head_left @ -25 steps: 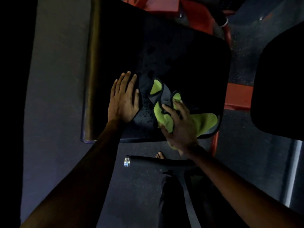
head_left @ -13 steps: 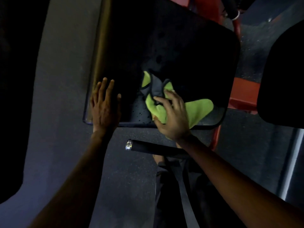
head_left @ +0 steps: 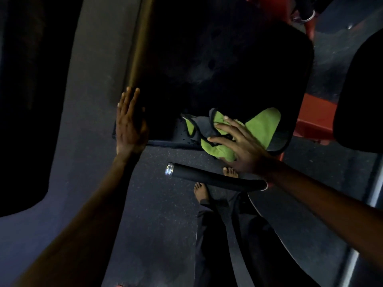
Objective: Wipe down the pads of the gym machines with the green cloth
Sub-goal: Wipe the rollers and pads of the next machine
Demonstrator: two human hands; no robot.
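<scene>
A large black seat pad [head_left: 228,65] of a red-framed gym machine fills the upper middle of the head view. The green cloth [head_left: 263,125] with dark edging lies crumpled on the pad's near right corner and hangs over its front edge. My right hand [head_left: 242,146] presses flat on the cloth with fingers spread. My left hand [head_left: 129,125] rests flat with straight fingers against the pad's near left corner and side edge.
A black foam-covered handle bar [head_left: 211,177] with a chrome end cap crosses just below the pad. My bare feet [head_left: 201,192] stand on the dark speckled floor. Another black pad [head_left: 362,90] is at the right, a dark shape [head_left: 27,100] at the left, red frame [head_left: 313,119] behind.
My right hand has dragged the cloth back to the pad's near right corner, over the front edge. My left hand has slid from the pad's top to its left corner edge.
</scene>
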